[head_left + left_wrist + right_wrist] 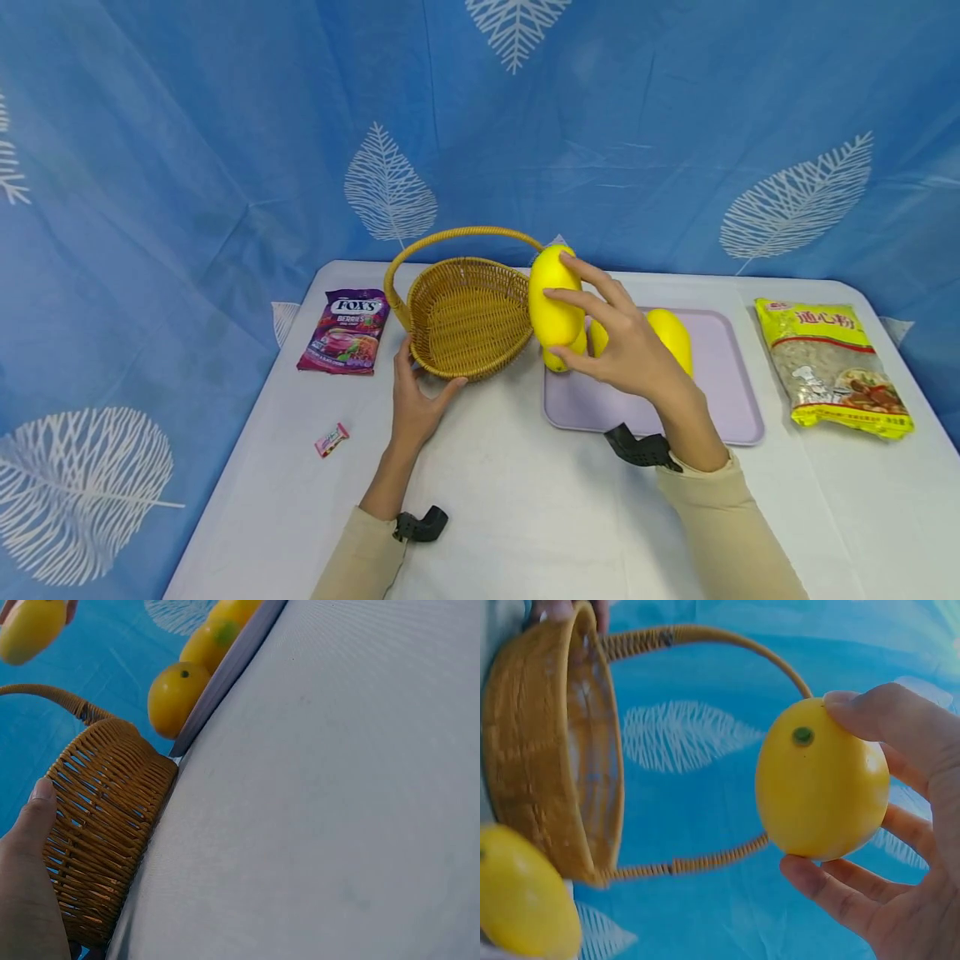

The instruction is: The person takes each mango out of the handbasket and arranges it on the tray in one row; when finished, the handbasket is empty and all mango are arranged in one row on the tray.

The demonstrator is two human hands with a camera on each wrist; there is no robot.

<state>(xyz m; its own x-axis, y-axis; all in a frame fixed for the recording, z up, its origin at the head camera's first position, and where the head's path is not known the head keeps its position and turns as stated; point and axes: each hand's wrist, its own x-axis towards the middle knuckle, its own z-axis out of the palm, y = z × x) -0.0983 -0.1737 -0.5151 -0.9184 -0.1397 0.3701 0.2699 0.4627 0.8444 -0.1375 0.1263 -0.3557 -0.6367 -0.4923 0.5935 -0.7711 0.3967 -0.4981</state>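
Note:
In the head view my right hand [633, 346] pinches a yellow mango [551, 292] between thumb and fingertips. The mango is held in the air at the right end of a brown wicker basket [471, 321]. Its green stem spot shows in the right wrist view, with the arched basket handle [712, 634] behind it. My left hand [422, 404] holds the near left end of the basket, its thumb [37, 810] against the woven side. Inside, the basket is bare. More mangoes [671, 337] lie on a pale purple tray [723, 383], partly hidden by my right hand.
Left of the basket lies a purple Fox's candy bag [345, 332], with a small wrapped candy [332, 439] nearer me. A yellow bag of pasta [834, 367] lies right of the tray. Behind the white table hangs a blue leaf-patterned cloth [600, 133].

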